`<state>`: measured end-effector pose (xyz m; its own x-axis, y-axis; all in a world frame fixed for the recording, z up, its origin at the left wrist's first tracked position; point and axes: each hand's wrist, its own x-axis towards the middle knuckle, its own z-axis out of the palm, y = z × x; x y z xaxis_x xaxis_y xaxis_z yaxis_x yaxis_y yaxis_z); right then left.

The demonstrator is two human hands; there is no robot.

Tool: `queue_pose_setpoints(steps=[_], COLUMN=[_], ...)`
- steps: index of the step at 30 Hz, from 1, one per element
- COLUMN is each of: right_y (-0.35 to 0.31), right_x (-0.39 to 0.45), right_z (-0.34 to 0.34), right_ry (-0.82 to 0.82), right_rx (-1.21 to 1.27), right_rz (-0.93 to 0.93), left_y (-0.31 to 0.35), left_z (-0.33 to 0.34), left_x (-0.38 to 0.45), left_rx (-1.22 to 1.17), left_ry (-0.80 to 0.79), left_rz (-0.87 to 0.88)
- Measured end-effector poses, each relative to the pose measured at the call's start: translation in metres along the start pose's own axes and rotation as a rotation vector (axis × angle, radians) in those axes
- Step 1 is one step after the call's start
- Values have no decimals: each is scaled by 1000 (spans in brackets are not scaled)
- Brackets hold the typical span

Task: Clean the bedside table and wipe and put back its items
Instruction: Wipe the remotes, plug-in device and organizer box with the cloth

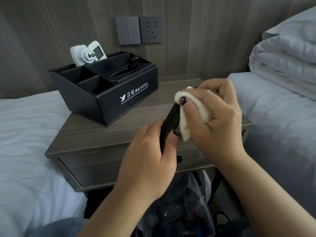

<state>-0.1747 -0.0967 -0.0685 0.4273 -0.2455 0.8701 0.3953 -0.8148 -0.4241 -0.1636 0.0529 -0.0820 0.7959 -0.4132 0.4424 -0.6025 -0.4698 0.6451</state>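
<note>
Mid-wipe on one item: left hand [148, 151] has its fingers clenched round the lower end of a slim black remote [168, 124], held up above the worktop [106, 134], not resting on it. Right hand [217, 113] fingers grasp a bunched white cloth [183, 117] and press it vs the remote's upper half, thumb on top. Risks, imo: grip is only at the tail end, so a hard wipe stroke could lever the remote out and drop it on the worktop or into the bag [188, 211] of rubbish under the front edge; can't tell if the cloth is damp, but if it is, moisture could get into buttons/battery door. Pressing on the keypad side could also fire buttons. Put-back spot is prob the organiser box [109, 98], back-left on the worktop; its slots are narrow and one already holds another black remote [135, 63], a white remote w/ screen [97, 50] and a white gadget [80, 55] in the rear slots, so a sloppy insert could knock those over. Materials: remote is smooth matte black plastic, long and flat; cloth soft, thick, fuzzy; box is black leather-look w/ white stitching and hotel logo, angular; worktop is grey wood-grain laminate, flat, hard, w/ drawer below. Beds [30, 134] w/ white linen on both sides.
</note>
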Motion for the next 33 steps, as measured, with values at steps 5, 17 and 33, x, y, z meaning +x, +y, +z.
queue_pose_setpoints(steps=[5,17,33], right_y=[-2,-10,-47], right_x=[-5,-15,-60], right_z=[-1,8,32], right_ry=[-24,20,-201], right_rx=[79,211,379], right_rz=[73,306,62], left_y=[-2,15,-4], left_z=[-11,0,-15], left_x=[8,8,17], left_rx=[-634,-1237,-1649], left_ry=[-236,-175,45], left_rz=[-253,-399,-681])
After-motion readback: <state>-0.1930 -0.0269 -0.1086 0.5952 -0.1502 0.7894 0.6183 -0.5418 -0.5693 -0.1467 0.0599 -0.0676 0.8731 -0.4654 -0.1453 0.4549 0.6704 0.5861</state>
